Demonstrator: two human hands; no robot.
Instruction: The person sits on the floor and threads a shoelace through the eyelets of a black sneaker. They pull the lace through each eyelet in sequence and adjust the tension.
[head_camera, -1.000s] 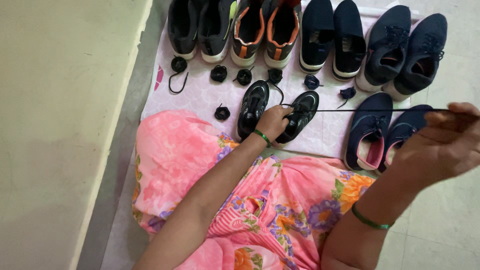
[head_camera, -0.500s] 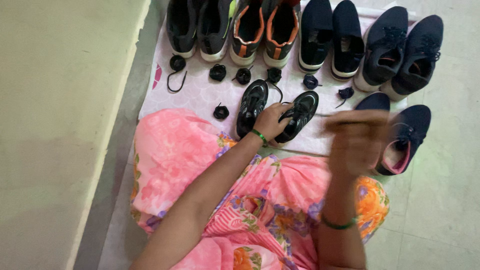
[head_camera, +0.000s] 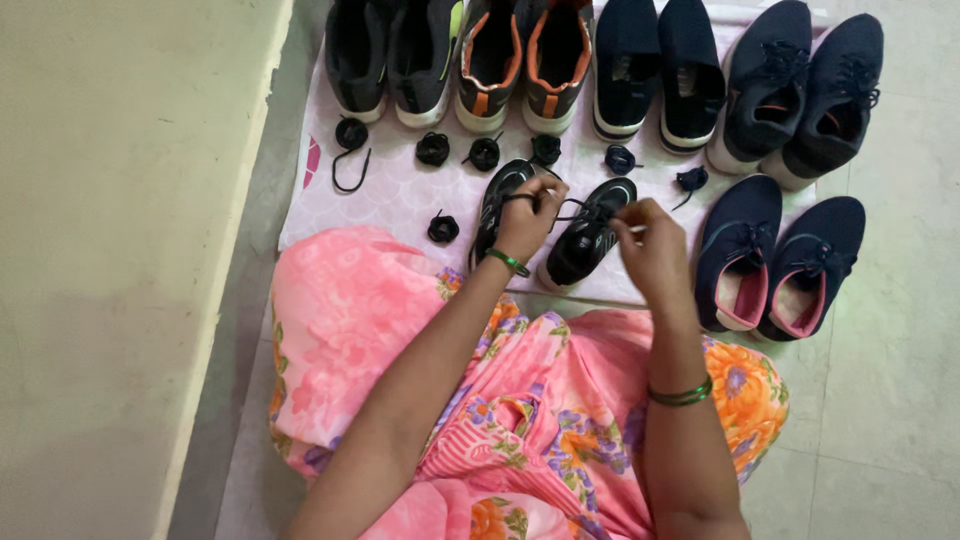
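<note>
Head view, looking down at a seated person in a pink floral garment (head_camera: 520, 400), both forearms reaching forward over the lap. Left hand (head_camera: 528, 212) sits on a black sneaker (head_camera: 590, 232) pair lying on a pale pink mat (head_camera: 400, 195) on the floor; its fingers are curled closed and pinch a black lace (head_camera: 560, 212) near the shoe's eyelets. Right hand (head_camera: 652, 245) is just right of that sneaker, fingers bunched narrow, gripping the other end of the same lace; a pale tip shows at its fingertips. Lace runs short and slack between the two hands, across the top of the right sneaker of the pair. The left sneaker of the pair (head_camera: 497, 205) is partly covered by the left hand.

Green bangles on both wrists. To the right of the right hand, a navy pair with pink lining (head_camera: 770, 265), toes pointing away from the person, half on the mat and half on the tiled floor (head_camera: 890, 400).

Along the mat's far edge, a row of four pairs: grey with lime accent (head_camera: 390, 55), grey with orange lining (head_camera: 520, 60), dark navy slip-ons (head_camera: 655, 65), dark lace-ups (head_camera: 800, 85). Between that row and the hands, several small coiled black laces (head_camera: 433, 148), one on the left partly uncoiled (head_camera: 350, 150), one alone near the knee (head_camera: 443, 228). Beige wall (head_camera: 120, 250) on the left.
</note>
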